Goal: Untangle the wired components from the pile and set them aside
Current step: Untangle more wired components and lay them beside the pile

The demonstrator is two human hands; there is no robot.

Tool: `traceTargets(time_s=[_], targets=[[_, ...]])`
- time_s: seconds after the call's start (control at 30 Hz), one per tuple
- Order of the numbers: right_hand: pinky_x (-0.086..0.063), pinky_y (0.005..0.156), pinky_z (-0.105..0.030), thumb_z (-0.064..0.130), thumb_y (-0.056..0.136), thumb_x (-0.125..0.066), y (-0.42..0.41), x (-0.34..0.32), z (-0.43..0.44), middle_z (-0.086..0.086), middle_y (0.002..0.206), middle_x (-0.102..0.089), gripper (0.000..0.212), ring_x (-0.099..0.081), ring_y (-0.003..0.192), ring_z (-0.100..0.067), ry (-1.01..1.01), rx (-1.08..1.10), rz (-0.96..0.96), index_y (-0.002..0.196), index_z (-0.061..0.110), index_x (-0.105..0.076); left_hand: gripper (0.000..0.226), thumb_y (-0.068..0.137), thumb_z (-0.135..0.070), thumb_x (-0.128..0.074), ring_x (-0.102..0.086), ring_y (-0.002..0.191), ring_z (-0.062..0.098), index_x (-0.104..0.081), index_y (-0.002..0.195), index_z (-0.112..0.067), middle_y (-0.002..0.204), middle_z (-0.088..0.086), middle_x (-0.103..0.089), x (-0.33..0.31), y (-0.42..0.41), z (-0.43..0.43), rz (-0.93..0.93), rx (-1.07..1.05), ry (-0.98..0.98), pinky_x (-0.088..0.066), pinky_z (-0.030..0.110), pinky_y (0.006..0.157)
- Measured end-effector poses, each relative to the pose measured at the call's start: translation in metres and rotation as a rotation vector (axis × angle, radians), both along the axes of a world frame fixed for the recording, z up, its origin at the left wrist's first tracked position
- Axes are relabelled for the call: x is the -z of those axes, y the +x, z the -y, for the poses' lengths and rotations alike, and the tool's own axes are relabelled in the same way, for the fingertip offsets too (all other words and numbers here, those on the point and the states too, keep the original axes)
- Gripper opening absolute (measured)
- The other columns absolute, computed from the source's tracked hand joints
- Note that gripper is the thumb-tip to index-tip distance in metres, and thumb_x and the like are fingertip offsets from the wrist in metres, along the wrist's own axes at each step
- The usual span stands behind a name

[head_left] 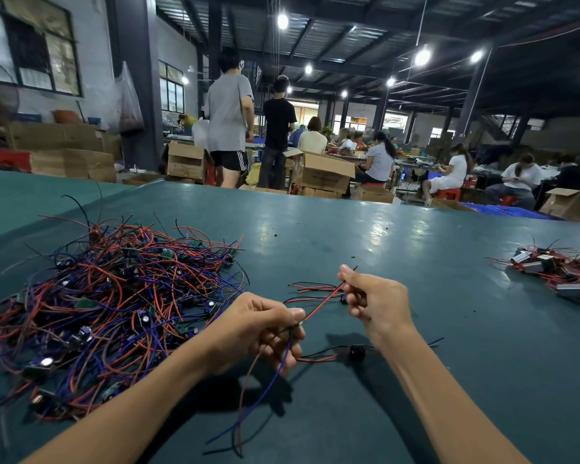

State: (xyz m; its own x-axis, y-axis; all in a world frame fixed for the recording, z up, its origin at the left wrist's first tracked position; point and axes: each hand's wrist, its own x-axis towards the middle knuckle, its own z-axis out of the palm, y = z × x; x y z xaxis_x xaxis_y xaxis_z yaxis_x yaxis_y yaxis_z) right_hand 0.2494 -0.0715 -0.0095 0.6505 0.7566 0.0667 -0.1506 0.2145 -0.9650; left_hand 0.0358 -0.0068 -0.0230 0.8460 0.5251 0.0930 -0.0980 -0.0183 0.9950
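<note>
A big tangled pile of wired components (114, 303), red, blue and black leads with small green boards, lies on the green table at the left. My left hand (265, 329) is closed on one wired component, whose blue and red leads (258, 396) hang below it. A red wire (322, 303) runs taut from that hand up to my right hand (372, 296), which pinches its far end. Just under the right forearm, a loose component with a black part (355, 351) rests on the table. A few separated leads (312, 289) lie between the pile and my right hand.
A second heap of wired parts with grey boxes (559, 272) sits at the table's right edge. The green table (349, 236) stretches ahead to its far edge. Beyond it stand cardboard boxes (325, 175), two standing people and several seated workers.
</note>
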Motion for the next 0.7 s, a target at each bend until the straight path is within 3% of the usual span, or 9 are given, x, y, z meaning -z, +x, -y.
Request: traceTargets(time_s=[0.17, 0.3, 0.37, 0.47, 0.57, 0.7], targets=[[-0.038, 0.038, -0.023, 0.016, 0.081, -0.084, -0.009, 0.004, -0.004, -0.008, 0.058, -0.062, 0.022, -0.051, 0.044, -0.013, 0.054, 0.093, 0.112, 0.068, 0.001, -0.075, 0.034, 0.078, -0.038, -0.076, -0.055, 0.041, 0.019, -0.073, 0.074, -0.005, 0.061, 0.015, -0.064, 0.003, -0.002, -0.002, -0.041, 0.023, 0.015, -0.043, 0.021, 0.040], [-0.048, 0.043, -0.025, 0.015, 0.083, -0.083, -0.012, 0.008, -0.004, -0.006, 0.058, -0.064, 0.009, -0.056, 0.049, -0.016, 0.119, 0.123, 0.204, 0.077, 0.009, -0.082, 0.033, 0.078, -0.041, -0.075, -0.043, 0.038, 0.014, -0.073, 0.073, -0.008, 0.054, 0.010, -0.058, 0.004, -0.004, -0.004, -0.078, 0.053, 0.037, -0.032, 0.016, 0.039], [-0.052, 0.046, -0.026, 0.013, 0.083, -0.082, -0.012, 0.010, -0.004, -0.005, 0.061, -0.067, 0.002, -0.060, 0.053, -0.016, 0.146, 0.128, 0.191, 0.085, 0.011, -0.083, 0.033, 0.078, -0.041, -0.074, -0.042, 0.036, 0.012, -0.073, 0.072, -0.008, 0.052, 0.009, -0.057, 0.003, -0.003, -0.003, -0.069, 0.069, 0.037, -0.030, 0.015, 0.038], [-0.054, 0.049, -0.028, 0.010, 0.082, -0.083, -0.011, 0.011, -0.006, -0.009, 0.065, -0.070, 0.010, -0.062, 0.055, -0.018, 0.182, 0.134, 0.172, 0.091, 0.013, -0.082, 0.033, 0.079, -0.040, -0.074, -0.042, 0.034, 0.011, -0.073, 0.073, -0.007, 0.051, 0.008, -0.056, 0.003, -0.004, -0.003, -0.053, 0.079, 0.024, -0.029, 0.015, 0.037], [-0.055, 0.050, -0.031, 0.016, 0.082, -0.084, -0.008, 0.011, -0.005, -0.013, 0.066, -0.070, 0.005, -0.064, 0.054, -0.021, 0.215, 0.126, 0.117, 0.085, 0.013, -0.083, 0.033, 0.078, -0.040, -0.074, -0.044, 0.034, 0.012, -0.072, 0.073, -0.007, 0.050, 0.008, -0.056, 0.002, -0.005, -0.004, -0.044, 0.087, 0.019, -0.029, 0.014, 0.036], [-0.056, 0.051, -0.031, 0.021, 0.082, -0.083, -0.006, 0.012, -0.007, -0.020, 0.067, -0.070, 0.020, -0.064, 0.052, -0.025, 0.207, 0.139, 0.031, 0.072, 0.004, -0.079, 0.036, 0.077, -0.041, -0.075, -0.044, 0.033, 0.014, -0.072, 0.074, -0.005, 0.050, 0.008, -0.056, 0.002, -0.006, -0.006, -0.048, 0.090, 0.008, -0.030, 0.014, 0.037]])
